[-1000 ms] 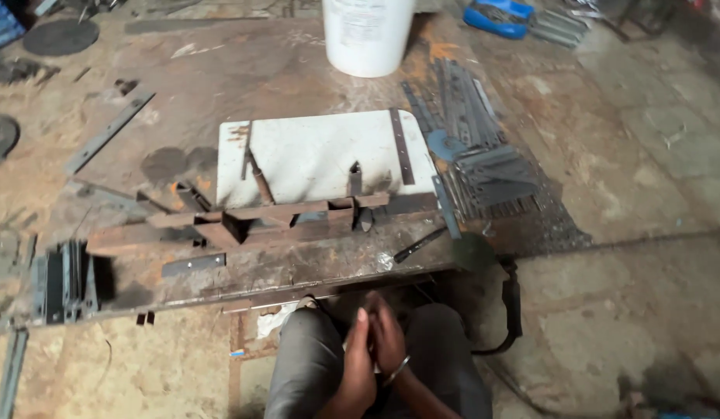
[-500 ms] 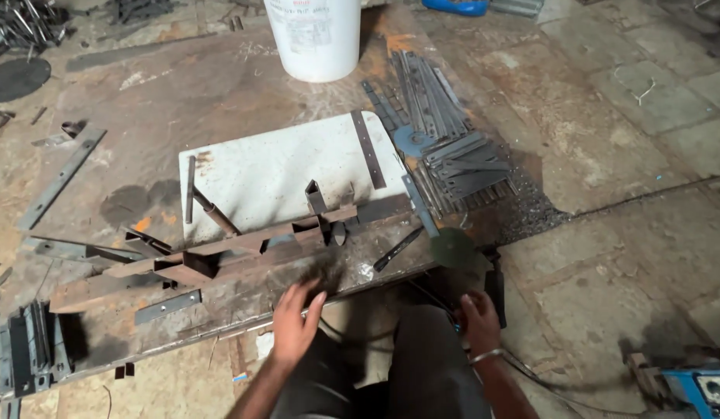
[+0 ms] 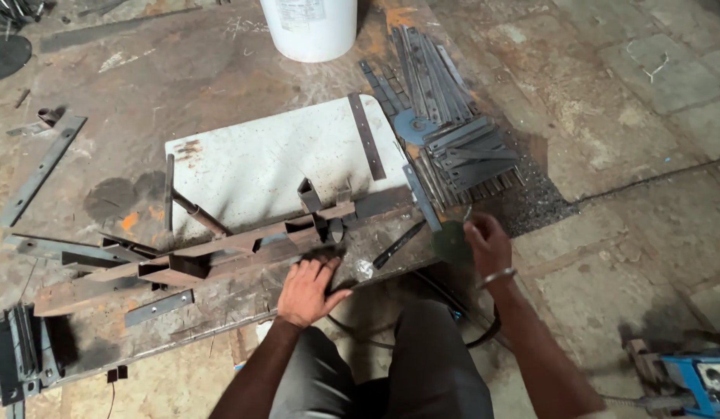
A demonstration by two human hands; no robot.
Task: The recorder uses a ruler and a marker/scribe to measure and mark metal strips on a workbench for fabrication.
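Left hand [image 3: 307, 289] lies spread flat, holding nothing, against the near side of the rusty welded frame [image 3: 212, 256]. Right hand [image 3: 488, 244], right of the frame, pinches one dark disc [image 3: 451, 240]. Beyond the frame: one white plate [image 3: 275, 159], one white bucket [image 3: 309, 27].

Dim, even light; soft shadows

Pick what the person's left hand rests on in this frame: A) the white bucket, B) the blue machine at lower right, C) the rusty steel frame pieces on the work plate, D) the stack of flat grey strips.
C: the left hand lies flat, fingers spread, against the rusty steel frame pieces, far from the other three.
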